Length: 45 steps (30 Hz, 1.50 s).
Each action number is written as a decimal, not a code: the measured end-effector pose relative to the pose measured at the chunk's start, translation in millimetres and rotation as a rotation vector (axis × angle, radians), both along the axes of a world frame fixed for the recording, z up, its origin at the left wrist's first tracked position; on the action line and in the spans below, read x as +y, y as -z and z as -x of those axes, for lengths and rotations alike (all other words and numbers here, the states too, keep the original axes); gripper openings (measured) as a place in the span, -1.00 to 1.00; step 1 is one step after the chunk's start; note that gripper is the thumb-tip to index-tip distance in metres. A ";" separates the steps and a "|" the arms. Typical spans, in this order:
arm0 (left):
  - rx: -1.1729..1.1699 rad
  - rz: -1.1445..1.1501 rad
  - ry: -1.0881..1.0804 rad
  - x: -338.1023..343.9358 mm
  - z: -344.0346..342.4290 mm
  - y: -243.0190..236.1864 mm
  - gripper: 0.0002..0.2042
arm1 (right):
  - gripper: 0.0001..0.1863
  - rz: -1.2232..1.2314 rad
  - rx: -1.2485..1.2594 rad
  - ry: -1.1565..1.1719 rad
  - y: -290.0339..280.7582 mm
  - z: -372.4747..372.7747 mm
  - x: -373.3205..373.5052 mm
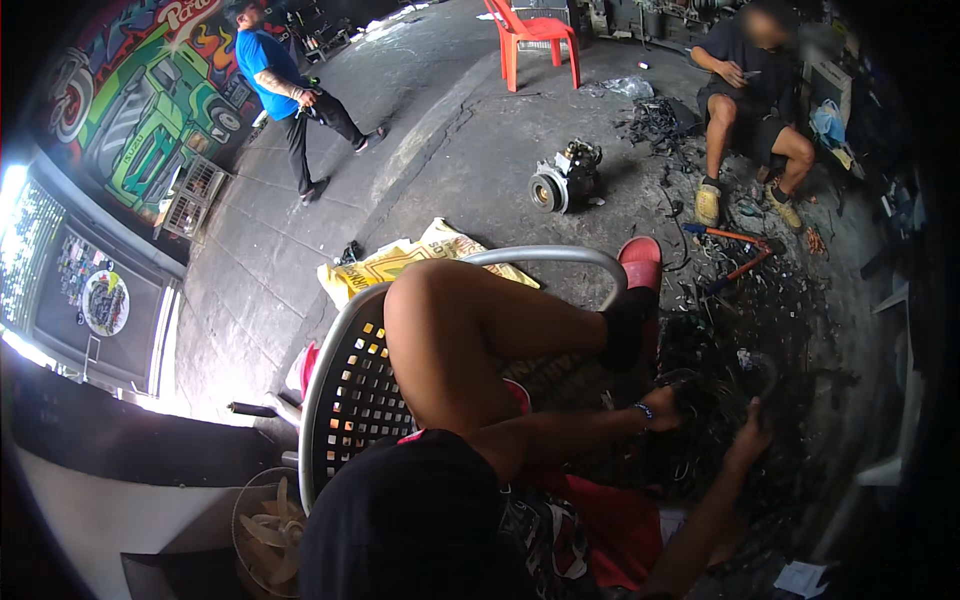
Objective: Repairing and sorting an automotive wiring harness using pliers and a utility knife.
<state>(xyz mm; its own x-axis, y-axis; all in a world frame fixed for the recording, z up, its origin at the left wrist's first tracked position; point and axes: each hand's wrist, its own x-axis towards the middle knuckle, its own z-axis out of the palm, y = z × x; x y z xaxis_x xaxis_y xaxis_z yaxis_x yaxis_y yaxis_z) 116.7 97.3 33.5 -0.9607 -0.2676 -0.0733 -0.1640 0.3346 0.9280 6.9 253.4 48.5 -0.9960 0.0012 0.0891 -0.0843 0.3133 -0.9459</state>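
Observation:
My left hand (660,410), with a beaded band at the wrist, is closed on a tangle of dark wires (705,390). To its right, my right hand (752,440) is closed, its fingertips at the lower end of a pale, curved, tube-like piece (768,375). Motion and shadow blur that piece, and I cannot tell its kind. Dark scraps on the floor lie beneath both hands. My bent bare leg (500,310) and red slipper (640,262) are just beyond the wires.
Red-handled bolt cutters (745,255) lie ahead among scraps. A seated person (755,90) is at far right; another person (270,70) walks at far left. An engine part (567,180), a yellow sack (395,258), a red chair (537,40) and a fan (270,530) stand or lie around.

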 end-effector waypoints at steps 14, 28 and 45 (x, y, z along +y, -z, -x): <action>-0.122 0.011 0.005 1.4 9.0 15.0 -0.62 | -0.65 -0.090 -0.014 -0.027 5.2 6.8 1.5; -0.121 0.001 0.023 2.1 9.5 20.3 -0.55 | -0.67 -0.145 0.003 -0.017 -6.9 0.1 0.6; 0.085 0.003 0.085 2.5 28.4 78.7 -0.51 | -0.66 -0.196 0.114 -0.034 0.1 3.9 -2.2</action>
<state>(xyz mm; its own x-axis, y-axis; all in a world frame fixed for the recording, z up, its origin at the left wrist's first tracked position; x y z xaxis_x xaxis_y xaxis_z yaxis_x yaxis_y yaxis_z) 88.3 99.8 -45.2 -0.9826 -0.1852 0.0099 -0.0560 0.3467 0.9363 2.9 251.2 48.5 -0.9788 -0.0602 0.1960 -0.2003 0.4849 -0.8513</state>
